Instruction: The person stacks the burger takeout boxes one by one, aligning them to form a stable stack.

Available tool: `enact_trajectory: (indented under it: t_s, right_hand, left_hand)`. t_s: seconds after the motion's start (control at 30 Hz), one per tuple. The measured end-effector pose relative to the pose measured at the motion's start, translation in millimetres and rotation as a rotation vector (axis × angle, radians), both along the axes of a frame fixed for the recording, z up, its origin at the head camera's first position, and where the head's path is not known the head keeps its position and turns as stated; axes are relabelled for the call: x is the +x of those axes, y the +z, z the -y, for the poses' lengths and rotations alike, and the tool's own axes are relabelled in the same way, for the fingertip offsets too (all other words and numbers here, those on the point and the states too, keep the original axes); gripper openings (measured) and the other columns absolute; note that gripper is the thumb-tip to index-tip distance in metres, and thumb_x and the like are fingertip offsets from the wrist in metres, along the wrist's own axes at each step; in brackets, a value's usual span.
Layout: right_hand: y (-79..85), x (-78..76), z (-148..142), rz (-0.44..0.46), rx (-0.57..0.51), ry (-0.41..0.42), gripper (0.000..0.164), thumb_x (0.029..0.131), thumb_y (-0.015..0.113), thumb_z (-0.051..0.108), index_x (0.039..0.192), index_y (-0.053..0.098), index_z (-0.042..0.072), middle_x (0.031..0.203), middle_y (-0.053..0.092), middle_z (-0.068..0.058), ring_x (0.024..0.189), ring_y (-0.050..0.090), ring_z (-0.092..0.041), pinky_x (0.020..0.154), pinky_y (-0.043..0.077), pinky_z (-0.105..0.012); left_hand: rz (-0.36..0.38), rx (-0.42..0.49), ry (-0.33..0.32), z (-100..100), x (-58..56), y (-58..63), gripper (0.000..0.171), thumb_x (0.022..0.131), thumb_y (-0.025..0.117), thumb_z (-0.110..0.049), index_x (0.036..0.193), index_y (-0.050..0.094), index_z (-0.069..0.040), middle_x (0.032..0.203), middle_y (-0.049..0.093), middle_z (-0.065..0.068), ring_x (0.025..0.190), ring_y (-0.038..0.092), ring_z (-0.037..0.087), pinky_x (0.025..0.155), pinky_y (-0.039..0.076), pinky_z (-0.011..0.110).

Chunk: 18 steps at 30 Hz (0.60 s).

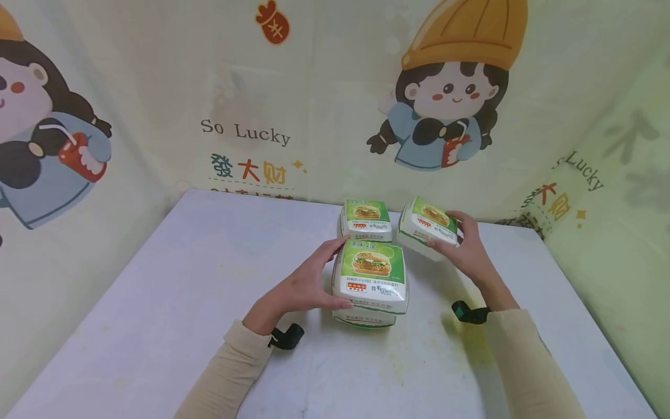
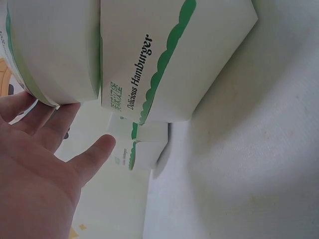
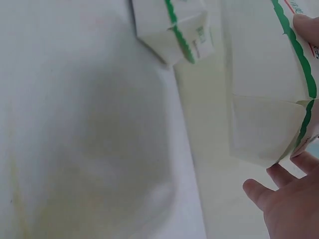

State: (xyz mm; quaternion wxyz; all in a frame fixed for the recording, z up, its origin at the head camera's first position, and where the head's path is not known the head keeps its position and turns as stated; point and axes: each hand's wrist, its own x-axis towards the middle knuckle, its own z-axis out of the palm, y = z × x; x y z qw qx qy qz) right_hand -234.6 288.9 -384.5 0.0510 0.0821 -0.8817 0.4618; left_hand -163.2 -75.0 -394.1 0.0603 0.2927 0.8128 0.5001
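Note:
My left hand [image 1: 303, 288] spans the side of a green and white hamburger box [image 1: 369, 279], gripping it between thumb and fingers. That box sits over a second hamburger box [image 1: 366, 319], most of which is hidden beneath it in the head view. In the left wrist view the lower box [image 2: 149, 64] bears the words "Delicious Hamburger". My right hand [image 1: 468, 250] holds another hamburger box [image 1: 429, 221], tilted and raised off the table, as the right wrist view also shows. One more hamburger box [image 1: 366, 218] stands just behind the front pair.
A white-covered table [image 1: 173, 302] carries the boxes, with faint yellowish stains near the right forearm. Behind it hangs a printed cloth backdrop [image 1: 324, 87] with cartoon figures and lettering. Black cameras [image 1: 288, 336] are strapped to both wrists.

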Motion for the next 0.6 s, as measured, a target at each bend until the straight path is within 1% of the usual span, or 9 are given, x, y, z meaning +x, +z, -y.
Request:
enact_trajectory:
  t_s: [0.07,0.13,0.17,0.23,0.3,0.4,0.5,0.6]
  right_hand:
    - [5.7,3.5,3,-0.024,-0.018,0.000,0.086,0.089,0.073,0.028,0.155,0.018,0.015,0.158,0.016,-0.007,0.138,0.027,-0.029,0.112,0.038,-0.039]
    - [11.3,6.6,7,-0.059,-0.030,-0.002,0.083,0.090,0.072,0.027,0.154,0.021,0.016,0.157,0.018,-0.005,0.133,0.030,-0.025,0.104,0.041,-0.023]
    - [13.7,8.1,8,-0.070,-0.044,0.000,0.081,0.090,0.072,0.026,0.154,0.023,0.017,0.156,0.019,-0.004,0.131,0.031,-0.023,0.100,0.040,-0.017]
    - [18.6,11.4,12,-0.092,-0.068,0.005,0.078,0.090,0.071,0.024,0.153,0.025,0.018,0.155,0.019,-0.002,0.128,0.032,-0.019,0.093,0.040,-0.008]
    - [22.9,14.5,15,-0.107,-0.101,0.015,0.076,0.090,0.071,0.021,0.152,0.028,0.019,0.155,0.019,0.000,0.125,0.033,-0.016,0.090,0.041,-0.006]
    - [28.8,18.7,19,-0.128,-0.136,0.031,0.073,0.090,0.070,0.016,0.151,0.031,0.020,0.154,0.019,0.002,0.122,0.035,-0.015,0.085,0.046,-0.007]
    - [34.5,22.7,22,-0.160,-0.153,0.049,0.073,0.089,0.070,0.012,0.151,0.033,0.021,0.154,0.020,0.002,0.120,0.037,-0.017,0.082,0.050,-0.009]
    - [40.1,26.7,25,-0.190,-0.150,0.061,0.074,0.088,0.070,0.011,0.151,0.034,0.021,0.155,0.020,0.000,0.121,0.037,-0.018,0.082,0.050,-0.009]
  left_hand:
    - [0.000,-0.002,0.000,0,-0.2,0.0,0.116,0.069,0.090,-0.035,0.158,0.017,-0.026,0.157,0.027,-0.009,0.145,0.031,0.015,0.119,0.033,0.049]
    - [-0.003,0.002,-0.001,0,-0.6,0.5,0.116,0.069,0.090,-0.035,0.158,0.017,-0.026,0.157,0.027,-0.009,0.145,0.031,0.016,0.119,0.033,0.049]
    - [-0.005,0.004,-0.003,0,-0.6,0.8,0.116,0.069,0.090,-0.035,0.158,0.018,-0.025,0.157,0.027,-0.008,0.145,0.031,0.016,0.119,0.033,0.050]
    - [-0.008,0.007,-0.007,0,-0.7,1.4,0.116,0.069,0.090,-0.034,0.159,0.018,-0.024,0.157,0.027,-0.007,0.145,0.031,0.017,0.119,0.032,0.051]
    - [-0.009,0.011,-0.011,0,-0.7,2.0,0.116,0.069,0.090,-0.034,0.159,0.017,-0.022,0.157,0.027,-0.007,0.145,0.031,0.017,0.119,0.032,0.051]
    - [-0.009,0.012,-0.013,0,-0.8,2.1,0.116,0.069,0.090,-0.034,0.159,0.017,-0.022,0.157,0.027,-0.007,0.145,0.031,0.017,0.119,0.032,0.051]
    - [-0.008,0.013,-0.014,0,-0.3,2.1,0.116,0.069,0.090,-0.034,0.158,0.017,-0.025,0.157,0.028,-0.007,0.145,0.031,0.017,0.119,0.032,0.051]
    - [-0.005,0.013,-0.015,1,-0.1,1.8,0.115,0.069,0.090,-0.035,0.158,0.017,-0.028,0.157,0.028,-0.008,0.145,0.032,0.016,0.119,0.033,0.051]
